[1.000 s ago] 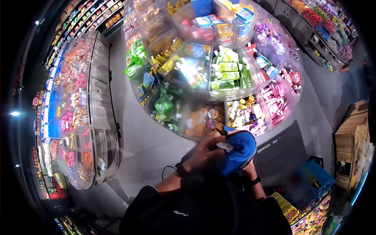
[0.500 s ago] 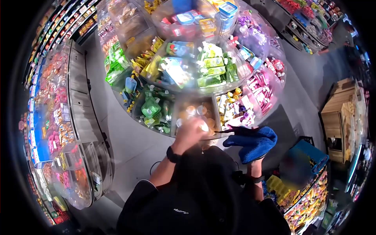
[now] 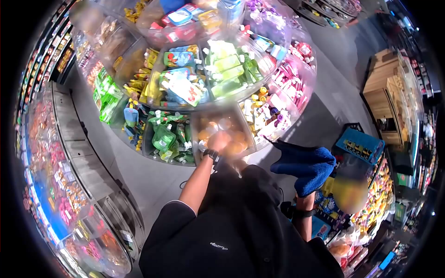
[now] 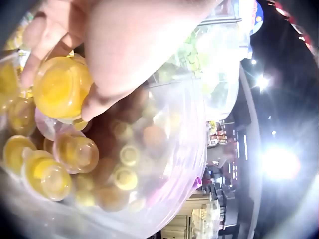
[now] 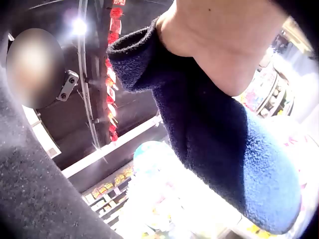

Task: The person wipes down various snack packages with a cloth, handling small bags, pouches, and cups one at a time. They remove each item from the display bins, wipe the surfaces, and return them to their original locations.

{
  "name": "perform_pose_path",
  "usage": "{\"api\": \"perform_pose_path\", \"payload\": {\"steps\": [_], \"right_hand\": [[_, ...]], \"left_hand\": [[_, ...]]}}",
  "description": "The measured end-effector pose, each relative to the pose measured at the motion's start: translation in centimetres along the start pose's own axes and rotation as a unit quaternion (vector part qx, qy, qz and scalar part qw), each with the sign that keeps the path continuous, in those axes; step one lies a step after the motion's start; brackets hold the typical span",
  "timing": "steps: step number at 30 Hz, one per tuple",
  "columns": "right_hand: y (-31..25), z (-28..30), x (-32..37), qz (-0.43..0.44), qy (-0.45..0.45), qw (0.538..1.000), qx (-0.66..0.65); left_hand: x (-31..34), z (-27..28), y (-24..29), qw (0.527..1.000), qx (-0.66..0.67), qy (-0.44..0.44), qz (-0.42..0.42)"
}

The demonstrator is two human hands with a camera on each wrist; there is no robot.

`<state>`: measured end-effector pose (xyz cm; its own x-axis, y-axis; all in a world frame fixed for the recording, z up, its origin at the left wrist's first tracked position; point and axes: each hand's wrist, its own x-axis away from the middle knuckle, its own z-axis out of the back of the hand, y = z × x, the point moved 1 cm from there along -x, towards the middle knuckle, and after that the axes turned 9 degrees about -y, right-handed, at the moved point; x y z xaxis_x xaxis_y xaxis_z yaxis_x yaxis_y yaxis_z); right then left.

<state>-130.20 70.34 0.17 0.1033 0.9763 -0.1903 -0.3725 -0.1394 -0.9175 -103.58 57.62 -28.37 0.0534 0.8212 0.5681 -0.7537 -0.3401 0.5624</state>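
- Yellow cup [image 4: 62, 88] in the clear bin [image 4: 172, 201], pinched by the left hand [image 4: 122, 55].
- Blue cloth [image 3: 303, 169] right of the bin covers the right hand [image 5: 224, 55]; grip unclear.
- Picking seems underway; lifting calls for gentleness.

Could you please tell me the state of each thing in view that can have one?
Left hand: curled round a yellow cup.
Yellow cup: held, off the pile.
Right hand: partly covered, fingers hidden.
Blue cloth: bent, at the right hand.
Clear bin: open-topped, holding cups.
Left wristband: fastened.
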Motion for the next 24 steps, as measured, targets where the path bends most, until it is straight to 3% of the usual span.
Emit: {"api": "perform_pose_path", "payload": {"steps": [4, 7, 8, 11, 12, 13, 15, 18, 21, 24], "right_hand": [[-0.3, -0.3, 1.4, -0.018, 0.024, 1.000, 0.001], [-0.6, -0.5, 1.8, -0.026, 0.037, 0.999, 0.001], [-0.6, -0.6, 1.7, -0.028, 0.043, 0.999, 0.002], [-0.7, -0.8, 1.2, -0.033, 0.059, 0.998, -0.001], [-0.8, -0.9, 0.9, -0.032, 0.065, 0.997, -0.004], [-0.9, -1.0, 0.6, -0.033, 0.069, 0.997, -0.005], [-0.9, -1.2, 0.3, -0.035, 0.081, 0.996, -0.009], [-1.2, -1.1, 0.6, -0.038, 0.090, 0.995, -0.011], [-1.3, -1.3, 0.9, -0.040, 0.094, 0.995, -0.019], [-1.4, -1.4, -0.1, -0.037, 0.101, 0.994, -0.037]], "left_hand": [[-1.0, 0.2, 1.0, 0.998, -0.048, -0.021, 0.021], [-0.2, 1.5, 3.6, 0.995, -0.090, -0.024, -0.021], [-0.9, 0.9, 3.8, 0.995, -0.075, -0.036, -0.057], [-2.1, -2.1, 3.4, 0.945, -0.244, -0.022, -0.215], [-2.4, -3.1, 3.4, 0.935, -0.278, -0.061, -0.209], [-2.8, -3.7, 3.0, 0.947, -0.195, -0.141, -0.211], [-2.3, -5.1, 3.1, 0.937, -0.254, -0.071, -0.230], [-2.5, -5.4, 3.9, 0.951, -0.238, -0.086, -0.176], [-2.2, -4.0, 4.6, 0.953, -0.235, -0.064, -0.182], [-2.5, -2.9, 3.5, 0.981, -0.095, -0.033, -0.169]]}}
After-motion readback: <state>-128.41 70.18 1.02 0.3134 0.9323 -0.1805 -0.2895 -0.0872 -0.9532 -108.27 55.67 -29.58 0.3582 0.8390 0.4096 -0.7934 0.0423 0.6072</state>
